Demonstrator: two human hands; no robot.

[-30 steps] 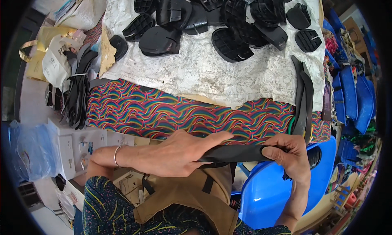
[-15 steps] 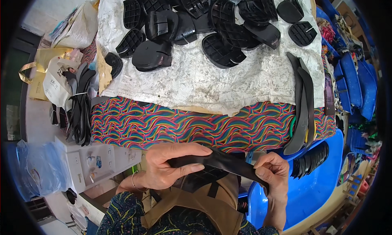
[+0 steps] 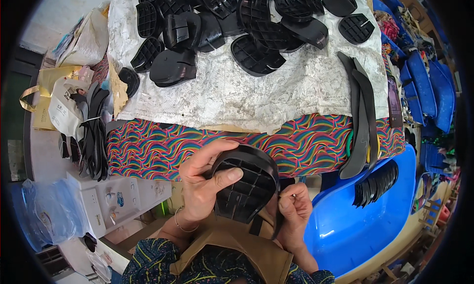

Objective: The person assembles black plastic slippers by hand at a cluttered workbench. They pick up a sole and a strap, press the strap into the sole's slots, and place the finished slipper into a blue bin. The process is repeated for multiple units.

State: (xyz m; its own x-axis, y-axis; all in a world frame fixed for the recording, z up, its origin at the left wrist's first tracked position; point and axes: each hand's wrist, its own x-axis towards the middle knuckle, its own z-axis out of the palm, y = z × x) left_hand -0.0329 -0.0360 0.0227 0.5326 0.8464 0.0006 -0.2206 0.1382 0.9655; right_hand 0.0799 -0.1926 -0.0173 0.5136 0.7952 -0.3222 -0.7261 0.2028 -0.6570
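My left hand (image 3: 198,182) grips a black plastic shoe heel (image 3: 243,189), thumb over its gridded hollow side and fingers behind. A smooth black strip (image 3: 261,158) curves round the heel's far rim and comes down its right side. Fingers pinched together, my right hand (image 3: 295,210) holds the strip's loose end, just right of the heel. Part of that end hangs below my fingers. Many more black heels (image 3: 259,55) lie piled on a stained white sheet (image 3: 207,99) at the far side, some with the grid up, others with the smooth face up.
Loose black strips (image 3: 363,118) hang over the table's right edge, above a blue tub (image 3: 340,239) holding a row of black pieces (image 3: 376,184). A tied strip bundle (image 3: 94,131) hangs at left by bags. Patterned cloth (image 3: 227,136) covers the table's near edge.
The heel has turned upright, gridded side now facing me, and risen in my left hand. My right hand has moved left and inward, bringing the strip round the heel's right side.
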